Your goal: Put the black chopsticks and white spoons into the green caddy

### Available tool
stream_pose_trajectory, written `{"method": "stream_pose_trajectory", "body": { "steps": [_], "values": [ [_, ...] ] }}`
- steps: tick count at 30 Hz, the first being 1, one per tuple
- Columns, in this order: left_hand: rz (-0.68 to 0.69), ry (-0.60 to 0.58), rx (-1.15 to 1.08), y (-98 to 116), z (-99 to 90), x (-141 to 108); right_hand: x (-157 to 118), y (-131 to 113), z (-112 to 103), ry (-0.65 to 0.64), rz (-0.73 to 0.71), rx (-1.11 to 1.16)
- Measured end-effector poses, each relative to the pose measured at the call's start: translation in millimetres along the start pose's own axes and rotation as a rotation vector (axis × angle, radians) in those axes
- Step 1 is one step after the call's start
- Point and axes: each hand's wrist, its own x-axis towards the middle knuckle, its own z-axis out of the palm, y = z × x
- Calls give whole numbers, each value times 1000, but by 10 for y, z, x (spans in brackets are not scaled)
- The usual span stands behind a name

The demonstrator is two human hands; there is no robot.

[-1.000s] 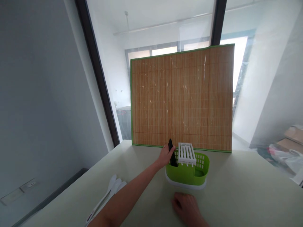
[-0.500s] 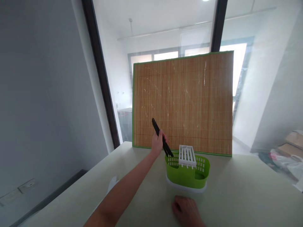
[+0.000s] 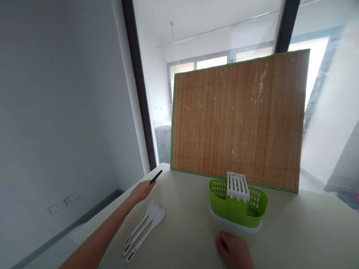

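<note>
My left hand [image 3: 141, 190] is closed around a bundle of black chopsticks [image 3: 156, 177] at the table's left side. Their upper ends stick out past my fingers, and the rest is mostly hidden by the hand and forearm. Just nearer to me lie three white spoons [image 3: 153, 224], side by side with their bowls pointing away. My right hand [image 3: 234, 249] rests on the table with curled fingers, with nothing visible in it. Beyond it stands a green plastic cutlery holder [image 3: 232, 213] on a white base, with a white slotted rack [image 3: 238, 185] across its middle.
A bamboo mat [image 3: 235, 123] with green edging stands upright at the back of the white table [image 3: 185, 231], behind the holder. Behind the mat is a glass partition with dark frames. A grey wall [image 3: 70, 112] with sockets is on the left.
My left hand has moved left and down with the chopsticks, from beside the holder to the table's left side. The view has turned left, bringing the spoons into sight. My right hand stays near the holder.
</note>
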Motion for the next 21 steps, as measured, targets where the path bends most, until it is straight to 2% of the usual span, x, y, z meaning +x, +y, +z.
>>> {"method": "stream_pose_trajectory", "body": {
  "steps": [3,6,12,21],
  "values": [
    [-107,-52,159,-449,122,-158,-2,8,5,-15,10,-1],
    [-184,-114,219,-689,260,-298,-5,10,0,-27,20,-5],
    [-264,-137,325,-921,492,-359,-3,3,-6,-29,13,-4],
    [-198,-48,374,-1082,633,-279,-12,8,-11,-42,8,-6]
  ]
}}
